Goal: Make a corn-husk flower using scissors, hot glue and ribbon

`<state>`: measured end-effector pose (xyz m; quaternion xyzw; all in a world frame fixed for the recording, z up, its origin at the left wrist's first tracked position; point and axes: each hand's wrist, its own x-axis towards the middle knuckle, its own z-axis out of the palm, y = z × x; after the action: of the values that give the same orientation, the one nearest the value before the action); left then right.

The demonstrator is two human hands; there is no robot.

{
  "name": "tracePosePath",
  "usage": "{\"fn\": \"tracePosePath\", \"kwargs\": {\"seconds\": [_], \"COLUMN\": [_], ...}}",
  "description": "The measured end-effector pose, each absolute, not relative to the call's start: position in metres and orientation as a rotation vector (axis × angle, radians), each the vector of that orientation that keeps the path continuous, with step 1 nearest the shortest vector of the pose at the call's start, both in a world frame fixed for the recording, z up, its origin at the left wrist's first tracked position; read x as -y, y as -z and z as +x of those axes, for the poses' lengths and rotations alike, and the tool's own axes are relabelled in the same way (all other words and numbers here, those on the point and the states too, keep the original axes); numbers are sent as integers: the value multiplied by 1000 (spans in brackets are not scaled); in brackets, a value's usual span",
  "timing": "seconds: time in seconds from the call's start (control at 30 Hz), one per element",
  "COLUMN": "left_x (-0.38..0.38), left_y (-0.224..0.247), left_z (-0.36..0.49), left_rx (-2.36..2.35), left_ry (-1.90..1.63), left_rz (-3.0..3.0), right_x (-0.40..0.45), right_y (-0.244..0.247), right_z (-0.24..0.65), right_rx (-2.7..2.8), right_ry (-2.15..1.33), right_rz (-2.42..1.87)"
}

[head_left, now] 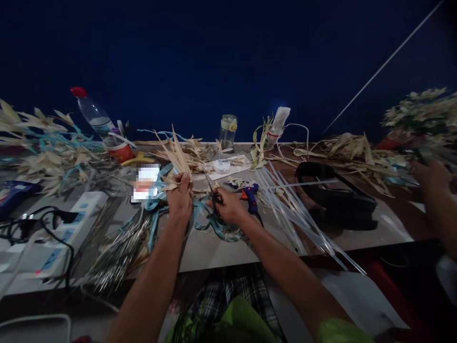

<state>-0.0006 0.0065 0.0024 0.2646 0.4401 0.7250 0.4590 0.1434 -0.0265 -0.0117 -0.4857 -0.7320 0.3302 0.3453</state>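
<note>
My left hand (179, 197) is closed around a bunch of dry, pale corn husks (174, 155) whose pointed tips stand up above the fingers. Close to its right, my right hand (228, 205) grips a pair of dark scissors (211, 186), the blades pointing up and to the left. Light-blue ribbon (202, 216) lies in loops on the table under and between the hands. A blue glue gun (252, 196) with an orange trigger and a small red light rests just right of my right hand.
Clear glue sticks (296, 209) spread beside a black headset-like object (339, 200). Thin wires (121, 252) lie near a white power strip (71, 233). A glass jar (227, 131), a tilted bottle (93, 113) and a lit phone (145, 183) stand or lie around. Another person's hand (433, 178) is at right.
</note>
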Motion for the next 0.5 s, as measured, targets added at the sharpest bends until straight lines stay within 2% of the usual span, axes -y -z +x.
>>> {"fn": "tracePosePath", "kwargs": {"seconds": [0.5], "left_x": [-14], "left_y": [9], "left_z": [-7], "left_rx": [-1202], "left_ry": [-1996], "left_rz": [750], "right_x": [25], "right_y": [5], "right_z": [154], "right_rx": [2143], "right_ry": [-821], "right_rz": [-1312]}}
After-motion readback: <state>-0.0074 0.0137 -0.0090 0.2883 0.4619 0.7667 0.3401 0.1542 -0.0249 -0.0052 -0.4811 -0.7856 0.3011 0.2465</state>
